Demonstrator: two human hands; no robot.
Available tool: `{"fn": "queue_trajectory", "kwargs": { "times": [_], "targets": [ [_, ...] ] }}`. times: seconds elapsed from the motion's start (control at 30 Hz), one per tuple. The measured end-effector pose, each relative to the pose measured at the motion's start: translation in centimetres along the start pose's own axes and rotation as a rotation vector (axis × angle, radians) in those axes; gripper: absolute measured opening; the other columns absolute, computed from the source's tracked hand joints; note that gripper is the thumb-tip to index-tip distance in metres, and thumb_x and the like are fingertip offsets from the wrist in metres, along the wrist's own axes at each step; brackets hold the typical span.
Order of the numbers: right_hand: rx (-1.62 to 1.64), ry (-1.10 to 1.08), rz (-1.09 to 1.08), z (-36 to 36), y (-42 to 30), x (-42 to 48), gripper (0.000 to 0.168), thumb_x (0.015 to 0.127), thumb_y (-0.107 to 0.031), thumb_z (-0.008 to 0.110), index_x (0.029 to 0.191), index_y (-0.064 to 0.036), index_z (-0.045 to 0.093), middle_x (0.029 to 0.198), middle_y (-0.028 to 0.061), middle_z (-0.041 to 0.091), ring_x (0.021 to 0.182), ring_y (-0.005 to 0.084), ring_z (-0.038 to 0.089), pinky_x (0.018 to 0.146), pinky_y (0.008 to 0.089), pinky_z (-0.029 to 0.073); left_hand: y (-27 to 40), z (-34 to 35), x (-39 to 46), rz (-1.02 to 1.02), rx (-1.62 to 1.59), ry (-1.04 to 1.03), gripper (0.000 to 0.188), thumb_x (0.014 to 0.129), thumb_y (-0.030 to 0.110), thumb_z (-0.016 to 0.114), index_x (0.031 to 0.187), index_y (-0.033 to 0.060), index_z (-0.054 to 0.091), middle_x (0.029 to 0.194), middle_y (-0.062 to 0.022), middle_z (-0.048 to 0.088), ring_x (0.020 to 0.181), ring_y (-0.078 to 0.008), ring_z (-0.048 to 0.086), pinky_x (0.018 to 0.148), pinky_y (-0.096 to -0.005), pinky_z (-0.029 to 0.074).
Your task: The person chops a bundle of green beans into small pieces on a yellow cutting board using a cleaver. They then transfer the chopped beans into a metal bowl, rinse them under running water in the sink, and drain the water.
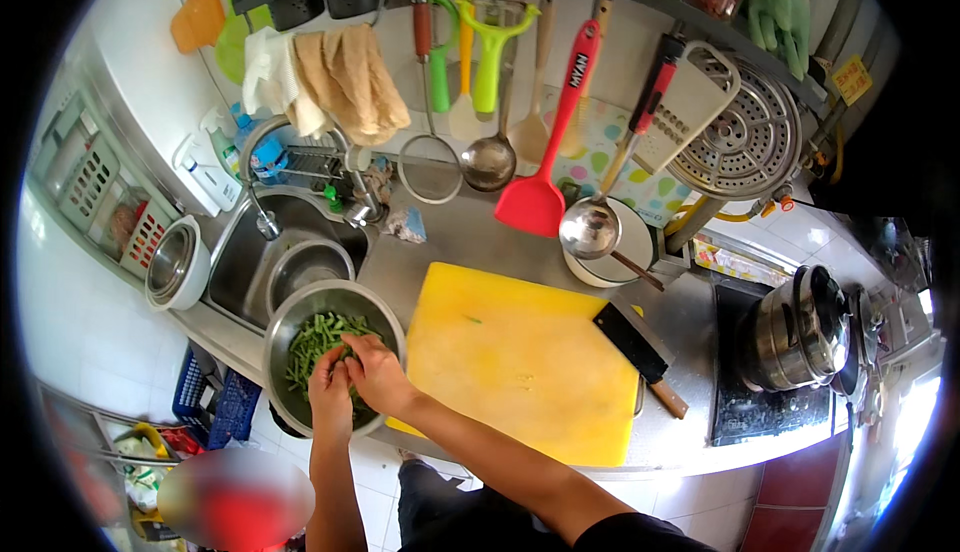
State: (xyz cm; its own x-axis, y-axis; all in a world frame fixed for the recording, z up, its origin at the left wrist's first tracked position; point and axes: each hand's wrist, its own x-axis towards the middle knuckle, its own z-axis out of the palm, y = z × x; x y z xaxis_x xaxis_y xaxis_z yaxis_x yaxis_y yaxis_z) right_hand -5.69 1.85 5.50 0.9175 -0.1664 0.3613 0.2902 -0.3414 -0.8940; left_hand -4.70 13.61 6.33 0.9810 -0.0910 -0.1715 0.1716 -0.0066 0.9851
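Both my hands are together over a large stainless steel bowl (279, 372) at the counter's front edge. Cut green beans (319, 334) fill part of it. My left hand (331, 387) and my right hand (377, 375) meet at the fingertips above the beans; whatever lies between the fingers is too small and hidden to tell. To the right lies a yellow cutting board (517, 357) bearing one small green scrap. A black-bladed cleaver (634, 342) with a wooden handle rests across its right edge.
Behind the bowl is a sink (244, 274) with a smaller steel bowl (309, 248) and a faucet (364, 207). Utensils, among them a red spatula (531, 207) and a ladle (590, 229), hang above the counter. A steel pot (780, 342) stands on the cooktop (731, 402) at right.
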Motion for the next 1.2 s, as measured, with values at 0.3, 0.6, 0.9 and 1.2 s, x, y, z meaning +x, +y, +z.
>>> {"fn": "queue_trajectory", "kwargs": {
  "times": [0.3,0.6,0.9,1.2],
  "targets": [
    [-1.51,-0.087,0.065,-8.8,15.1,-0.3,0.031,0.084,-0.015,0.05,0.112,-0.009,0.06,0.118,0.0105,0.057,0.117,0.0257,0.048,0.096,0.0399,0.039,-0.8,-12.4,1.3,0.373,0.821,0.227,0.06,0.08,0.011,0.063,0.134,0.0021,0.04,0.132,-0.0261,0.038,0.12,-0.0392,0.04,0.104,-0.0442,0.03],
    [-0.78,0.284,0.406,-8.1,8.6,-0.6,0.016,0.077,0.004,0.059,0.091,-0.003,0.063,0.094,0.0123,0.059,0.078,0.0253,0.061,0.067,0.0328,0.052,-6.3,-19.4,1.7,-0.73,-0.266,-0.228,0.061,0.085,0.01,0.062,0.136,0.0109,0.03,0.116,-0.012,0.057,0.092,-0.0262,0.064,0.069,-0.0406,0.057],
    [-0.335,0.152,0.126,0.6,1.7,7.9,0.01,0.077,-0.003,0.066,0.087,-0.004,0.067,0.08,0.0119,0.061,0.066,0.0197,0.06,0.06,0.0307,0.049,-4.2,-19.4,4.1,-0.686,-0.469,-0.149,0.052,0.079,-0.005,0.048,0.13,-0.0037,0.036,0.115,-0.0225,0.055,0.095,-0.0399,0.062,0.08,-0.0556,0.054],
    [-0.805,-0.023,0.135,4.4,11.1,19.4,0.043,0.082,-0.004,0.048,0.125,-0.005,0.05,0.129,0.0205,0.051,0.113,0.0386,0.052,0.097,0.0436,0.043,-2.5,-25.3,14.4,-0.585,-0.342,-0.044,0.052,0.079,0.001,0.053,0.129,-0.0011,0.039,0.112,-0.0203,0.057,0.092,-0.0365,0.063,0.075,-0.0509,0.055]
  ]
}}
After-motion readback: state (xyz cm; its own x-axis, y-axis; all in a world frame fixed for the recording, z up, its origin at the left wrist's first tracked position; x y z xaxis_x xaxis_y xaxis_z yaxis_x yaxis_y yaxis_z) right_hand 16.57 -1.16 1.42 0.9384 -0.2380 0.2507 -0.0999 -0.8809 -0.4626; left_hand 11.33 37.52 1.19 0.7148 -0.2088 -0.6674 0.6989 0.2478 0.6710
